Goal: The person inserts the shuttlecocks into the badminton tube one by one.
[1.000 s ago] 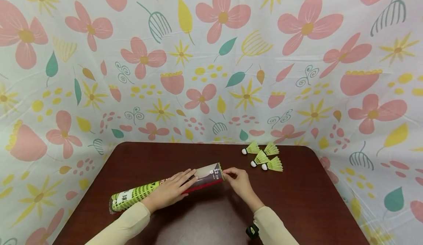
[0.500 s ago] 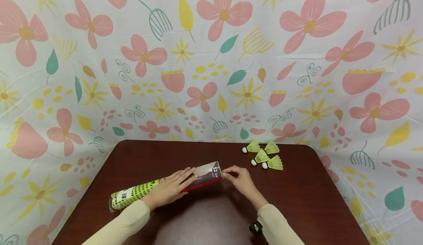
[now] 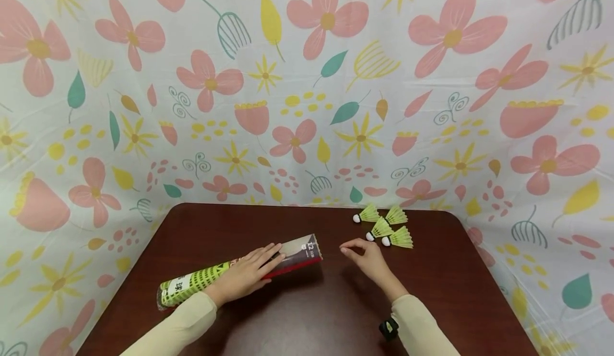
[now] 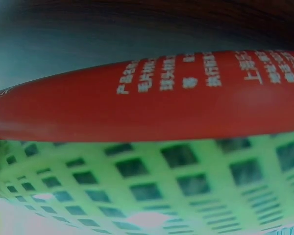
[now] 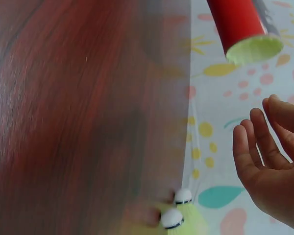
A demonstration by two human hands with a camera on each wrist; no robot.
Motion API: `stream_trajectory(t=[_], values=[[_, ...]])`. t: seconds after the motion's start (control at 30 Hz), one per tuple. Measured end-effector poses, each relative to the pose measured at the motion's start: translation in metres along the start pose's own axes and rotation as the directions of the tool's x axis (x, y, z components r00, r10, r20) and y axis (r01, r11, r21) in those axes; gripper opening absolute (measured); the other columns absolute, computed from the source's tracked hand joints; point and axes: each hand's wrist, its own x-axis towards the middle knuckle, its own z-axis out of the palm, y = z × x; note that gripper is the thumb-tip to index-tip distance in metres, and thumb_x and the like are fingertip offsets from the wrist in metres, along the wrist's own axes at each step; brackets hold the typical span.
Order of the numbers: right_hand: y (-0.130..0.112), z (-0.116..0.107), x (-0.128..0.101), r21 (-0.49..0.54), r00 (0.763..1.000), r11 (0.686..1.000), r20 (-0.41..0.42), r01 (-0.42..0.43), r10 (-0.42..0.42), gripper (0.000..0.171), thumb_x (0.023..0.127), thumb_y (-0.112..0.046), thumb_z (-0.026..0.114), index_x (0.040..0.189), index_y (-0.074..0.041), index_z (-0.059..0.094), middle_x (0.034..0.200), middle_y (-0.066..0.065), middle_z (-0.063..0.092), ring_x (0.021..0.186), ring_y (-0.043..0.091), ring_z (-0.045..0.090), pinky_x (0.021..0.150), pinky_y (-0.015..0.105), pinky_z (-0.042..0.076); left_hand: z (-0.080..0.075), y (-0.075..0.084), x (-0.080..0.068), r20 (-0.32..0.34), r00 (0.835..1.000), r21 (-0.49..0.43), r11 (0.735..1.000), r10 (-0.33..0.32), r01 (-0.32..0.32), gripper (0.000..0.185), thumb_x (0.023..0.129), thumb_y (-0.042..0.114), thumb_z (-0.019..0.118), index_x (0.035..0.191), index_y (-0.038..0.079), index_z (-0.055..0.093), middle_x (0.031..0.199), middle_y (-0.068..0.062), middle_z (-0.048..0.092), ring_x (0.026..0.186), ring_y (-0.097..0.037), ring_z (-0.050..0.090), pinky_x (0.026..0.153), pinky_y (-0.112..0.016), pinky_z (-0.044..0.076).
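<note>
Step in hand: the person is working between a shuttlecock tube (image 3: 240, 272) and loose shuttlecocks; by my reading, the right hand is going for one of them.
Left hand: the left hand (image 3: 247, 272) is lying flat on the tube's middle, fingers straight, pressing it to the table rather than wrapping it.
Right hand: the right hand (image 3: 366, 257) is hovering empty over the table, between the tube's mouth and the shuttlecocks; its fingers (image 5: 252, 142) are loosely curved and are gripping nothing.
Tube: it is lying on its side across the dark wooden table (image 3: 307, 313), green patterned end toward the person's left, red and clear end toward the right. The right wrist view is showing its open end (image 5: 255, 49).
Shuttlecocks: four yellow-green shuttlecocks (image 3: 384, 227) are lying in a cluster near the table's far right, just beyond the right hand and apart from it; two white cork heads (image 5: 176, 210) are showing in the right wrist view.
Next move, as I judge it: reaching a little farther right and pinching one shuttlecock, likely by its cork, while the left hand is keeping the tube from rolling.
Backdrop: a floral cloth (image 3: 307, 79) is hanging around the table.
</note>
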Motion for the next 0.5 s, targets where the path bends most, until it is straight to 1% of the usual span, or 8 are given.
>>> stream_trajectory(t=[0.13,0.3,0.4,0.5], values=[[0.007,-0.012,0.001,-0.008,1.000,1.000,-0.021,-0.012,0.011,0.012,0.088,-0.018,0.070,0.097,-0.012,0.075,0.098,0.003,0.071,0.098,0.026,0.065,0.086,0.044,0.050,0.000,-0.001,0.001,-0.009,1.000,0.002,1.000,0.000,0.000,0.091,0.078,0.022,0.082,0.152,0.010,0.030,0.156,-0.015,0.027,0.139,-0.030,0.035,0.107,-0.043,0.037],[0.016,-0.025,-0.002,-0.035,0.998,0.999,-0.050,-0.042,0.040,0.016,0.089,-0.019,0.070,0.101,-0.009,0.075,0.102,0.006,0.071,0.106,0.030,0.062,0.089,0.047,0.050,0.000,-0.001,0.001,-0.001,1.000,-0.001,1.000,-0.003,0.003,0.090,0.079,0.023,0.081,0.152,0.011,0.029,0.156,-0.014,0.026,0.139,-0.030,0.035,0.107,-0.043,0.037],[0.021,-0.032,-0.004,-0.053,0.997,0.997,-0.063,-0.055,0.052,0.019,0.089,-0.019,0.069,0.102,-0.007,0.074,0.106,0.009,0.070,0.110,0.031,0.061,0.090,0.048,0.049,0.000,0.000,0.001,-0.002,1.000,-0.009,1.000,-0.007,0.007,0.088,0.080,0.023,0.080,0.152,0.012,0.030,0.156,-0.014,0.027,0.139,-0.030,0.035,0.106,-0.044,0.038],[0.026,-0.040,-0.004,-0.076,0.995,0.994,-0.068,-0.081,0.076,0.021,0.090,-0.020,0.068,0.105,-0.005,0.073,0.108,0.010,0.070,0.108,0.032,0.061,0.087,0.046,0.050,0.000,0.001,0.000,0.002,1.000,-0.018,1.000,-0.011,0.011,0.088,0.080,0.022,0.080,0.152,0.012,0.029,0.156,-0.014,0.026,0.139,-0.030,0.034,0.106,-0.044,0.038]])
